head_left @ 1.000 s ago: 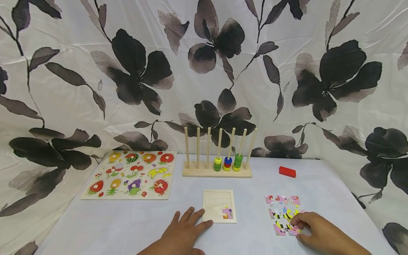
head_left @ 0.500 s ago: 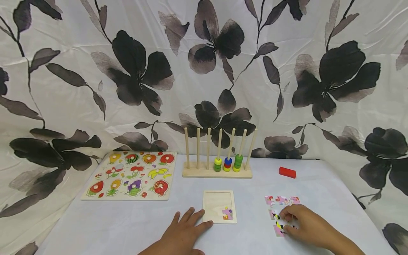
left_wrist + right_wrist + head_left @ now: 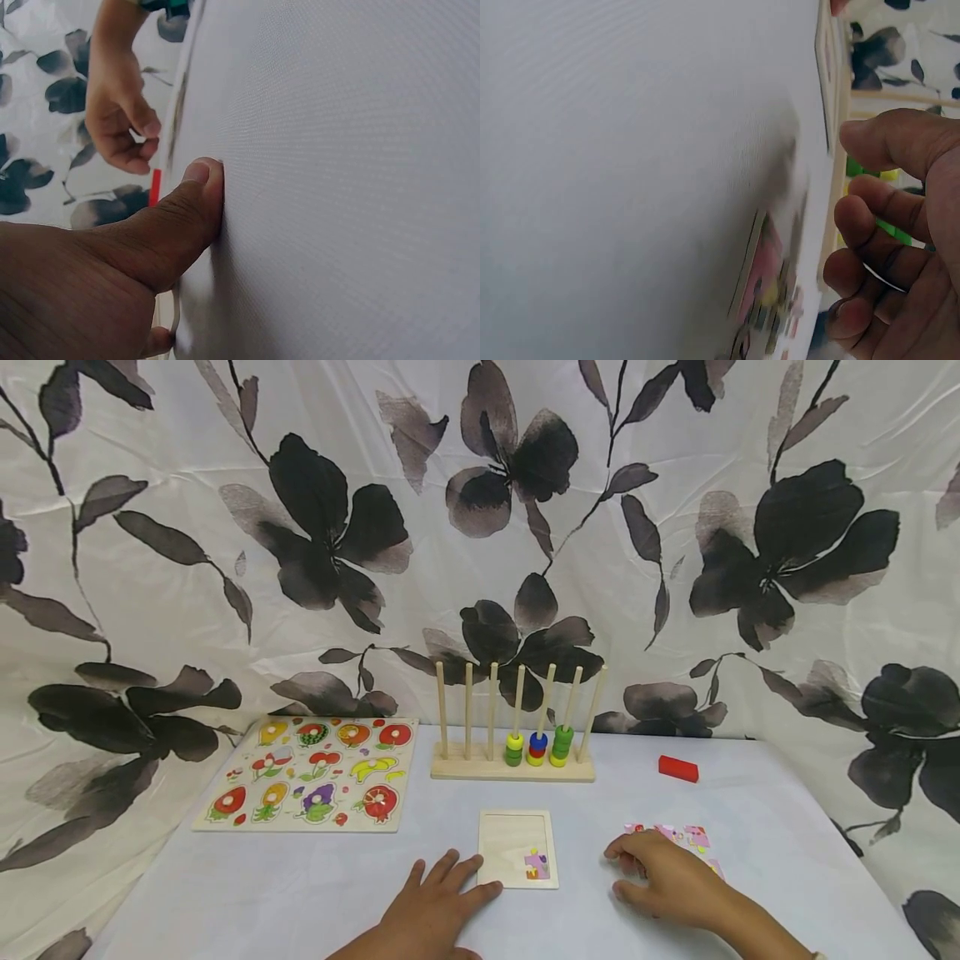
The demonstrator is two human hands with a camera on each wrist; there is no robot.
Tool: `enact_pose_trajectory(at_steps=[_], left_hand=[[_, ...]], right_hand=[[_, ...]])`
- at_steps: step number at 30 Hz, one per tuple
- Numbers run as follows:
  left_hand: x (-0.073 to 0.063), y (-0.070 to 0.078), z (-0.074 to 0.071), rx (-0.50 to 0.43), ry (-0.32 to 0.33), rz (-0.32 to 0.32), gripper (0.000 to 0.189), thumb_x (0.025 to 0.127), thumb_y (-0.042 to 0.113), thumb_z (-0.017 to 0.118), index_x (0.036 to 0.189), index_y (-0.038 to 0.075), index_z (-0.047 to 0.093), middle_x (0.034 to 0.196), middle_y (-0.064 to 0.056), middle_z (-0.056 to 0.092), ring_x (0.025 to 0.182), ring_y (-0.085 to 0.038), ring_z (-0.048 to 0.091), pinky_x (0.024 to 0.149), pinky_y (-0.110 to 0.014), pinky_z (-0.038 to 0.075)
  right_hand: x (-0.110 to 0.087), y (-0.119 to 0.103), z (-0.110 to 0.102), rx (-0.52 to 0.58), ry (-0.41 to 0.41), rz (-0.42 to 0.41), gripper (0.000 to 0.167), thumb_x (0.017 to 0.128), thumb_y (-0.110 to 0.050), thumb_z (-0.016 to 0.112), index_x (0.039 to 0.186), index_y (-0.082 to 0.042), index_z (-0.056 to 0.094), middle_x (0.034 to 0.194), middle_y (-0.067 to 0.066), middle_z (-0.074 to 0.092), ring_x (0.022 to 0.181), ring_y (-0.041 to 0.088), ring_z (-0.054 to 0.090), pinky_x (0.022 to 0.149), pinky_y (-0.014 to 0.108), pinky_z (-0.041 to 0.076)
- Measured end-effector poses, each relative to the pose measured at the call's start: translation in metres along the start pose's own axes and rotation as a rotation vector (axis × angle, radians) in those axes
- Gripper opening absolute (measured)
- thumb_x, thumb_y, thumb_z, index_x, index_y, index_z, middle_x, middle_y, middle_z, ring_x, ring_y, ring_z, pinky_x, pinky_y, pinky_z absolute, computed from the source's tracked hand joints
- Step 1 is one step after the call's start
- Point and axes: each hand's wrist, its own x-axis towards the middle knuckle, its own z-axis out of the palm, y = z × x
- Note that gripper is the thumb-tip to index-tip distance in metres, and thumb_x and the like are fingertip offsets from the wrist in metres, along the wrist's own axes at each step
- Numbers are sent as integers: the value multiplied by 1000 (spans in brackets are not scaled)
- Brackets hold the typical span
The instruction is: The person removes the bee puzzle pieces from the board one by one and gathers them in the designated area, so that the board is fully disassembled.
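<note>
My left hand (image 3: 431, 906) lies flat on the white cloth with fingers spread, its fingertips at the left edge of a small wooden puzzle tray (image 3: 501, 837). A pink puzzle section (image 3: 536, 865) fills the tray's lower right corner. My right hand (image 3: 667, 877) hovers over the left side of the loose puzzle pieces (image 3: 697, 837) and hides most of them. In the right wrist view its thumb (image 3: 885, 139) stands apart from the loosely curled fingers (image 3: 855, 217), and no piece shows between them. Several pieces (image 3: 761, 270) lie below that hand.
Behind the tray stands a wooden peg rack (image 3: 457, 768) with coloured rings on three pegs. A fruit puzzle board (image 3: 348, 814) lies at the back left. A red block (image 3: 678, 768) sits at the back right. Floral fabric (image 3: 420, 552) hangs behind the table.
My right hand has moved left from the right side of the loose pieces to their left side, covering more of them. The left hand and the tray stay in place.
</note>
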Motion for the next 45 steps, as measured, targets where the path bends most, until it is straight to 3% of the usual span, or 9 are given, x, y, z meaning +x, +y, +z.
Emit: enact_pose_trajectory(at_steps=[11, 17, 25, 32, 45], left_hand=[[-1, 1, -3, 15, 7, 13, 78, 77, 57, 83, 146, 35, 55, 156, -7, 43, 142, -43, 39, 102, -74, 36], [0, 3, -4, 25, 0, -7, 78, 77, 57, 83, 146, 36, 55, 156, -6, 43, 142, -42, 39, 103, -73, 35], [1, 3, -3, 29, -2, -20, 77, 76, 57, 83, 146, 37, 55, 156, -4, 44, 141, -41, 39, 103, -73, 35], [1, 2, -2, 31, -2, -17, 77, 77, 58, 82, 146, 37, 55, 156, -4, 44, 141, -41, 40, 103, -73, 36], [-1, 0, -2, 42, 15, 18, 78, 78, 60, 80, 147, 36, 54, 156, -6, 43, 141, -42, 40, 101, -73, 37]], right_hand=[[21, -26, 10, -54, -12, -9, 39, 84, -29, 82, 120, -21, 69, 93, -17, 54, 92, 6, 51, 78, 31, 50], [30, -40, 16, -46, -32, -20, 41, 84, -32, 82, 122, -21, 68, 91, -16, 52, 91, 7, 49, 71, 28, 48], [41, -51, 24, -65, -33, -76, 42, 84, -31, 81, 122, -20, 68, 90, -16, 52, 91, 8, 49, 68, 26, 47], [50, -56, 29, -89, -36, -130, 44, 82, -33, 83, 122, -19, 69, 91, -16, 52, 93, 8, 50, 73, 29, 50], [59, -63, 36, -130, -107, -64, 54, 81, -48, 83, 124, -20, 69, 110, -7, 60, 98, 10, 53, 85, 40, 55]])
